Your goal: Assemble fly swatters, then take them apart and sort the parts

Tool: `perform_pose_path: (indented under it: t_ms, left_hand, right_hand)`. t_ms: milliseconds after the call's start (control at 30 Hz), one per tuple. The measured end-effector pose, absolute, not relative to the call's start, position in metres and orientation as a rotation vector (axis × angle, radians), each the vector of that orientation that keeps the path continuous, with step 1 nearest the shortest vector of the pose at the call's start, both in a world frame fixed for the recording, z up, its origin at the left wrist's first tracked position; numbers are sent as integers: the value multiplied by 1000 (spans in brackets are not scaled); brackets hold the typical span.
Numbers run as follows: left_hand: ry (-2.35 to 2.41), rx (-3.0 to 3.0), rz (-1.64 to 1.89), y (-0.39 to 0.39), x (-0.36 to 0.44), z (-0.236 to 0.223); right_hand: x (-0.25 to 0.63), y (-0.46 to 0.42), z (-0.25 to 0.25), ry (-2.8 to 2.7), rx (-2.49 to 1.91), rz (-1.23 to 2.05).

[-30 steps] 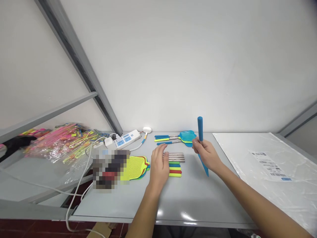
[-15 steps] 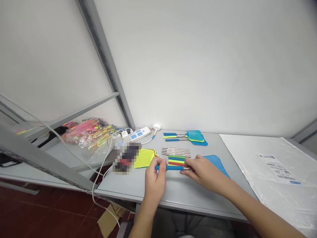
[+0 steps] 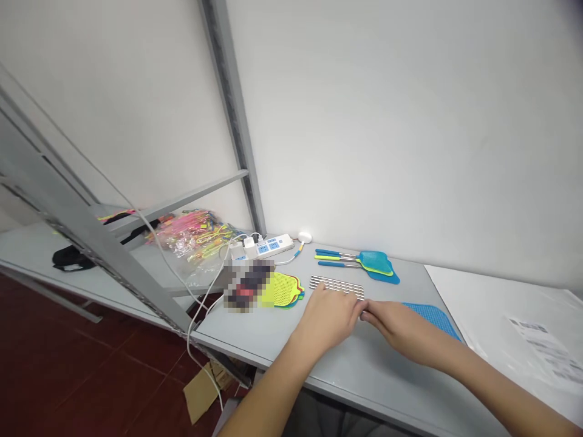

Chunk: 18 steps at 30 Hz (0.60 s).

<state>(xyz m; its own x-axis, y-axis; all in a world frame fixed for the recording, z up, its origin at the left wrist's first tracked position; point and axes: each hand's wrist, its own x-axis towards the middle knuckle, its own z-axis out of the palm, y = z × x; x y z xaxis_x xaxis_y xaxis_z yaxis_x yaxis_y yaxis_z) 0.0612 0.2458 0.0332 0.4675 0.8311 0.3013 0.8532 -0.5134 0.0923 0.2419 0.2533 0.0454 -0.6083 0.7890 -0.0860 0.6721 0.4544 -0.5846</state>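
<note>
My left hand (image 3: 331,312) is closed, palm down, over the table beside a row of thin metal rods (image 3: 336,286). Close against its thumb is my right hand (image 3: 394,325), its fingers pinched together. Between them the blue fly swatter handle seen earlier is now almost wholly covered by my fingers. A blue mesh swatter head (image 3: 435,318) shows past my right wrist; whether it joins the handle is hidden. Left of my hands lies a stack of swatter heads with a yellow one (image 3: 285,289) on top. The coloured handles are behind my left hand.
Several fly swatters (image 3: 376,262) with blue and yellow handles lie at the back. A power strip (image 3: 273,246) with cables sits by the grey frame post. White plastic sheeting (image 3: 492,303) covers the table's right side. Bagged colourful items (image 3: 200,233) lie left; a blurred patch hides something.
My left hand has moved right and turned palm down, meeting my right hand. The blue handle, plainly visible before, is now covered. My view has shifted left.
</note>
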Motion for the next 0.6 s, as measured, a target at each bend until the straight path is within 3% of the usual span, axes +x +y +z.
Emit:
perform_pose_path:
  t_ms: [233,333,433,600]
  left_hand:
    - [-974,-2633,-525,298,79,50]
    - [-644,-2627,-567,307,74,41]
    - [-568,-2683,-453,306,63,25]
    - [-891,-2768,-285,287,51,21]
  right_hand:
    - [278,299,34,-1806,-1214,1922]
    - [285,301,33,-1614,-1203,2179]
    - [281,290,37,-1808,-1316,2077]
    - [261,276,34,-2428,-1320,1255]
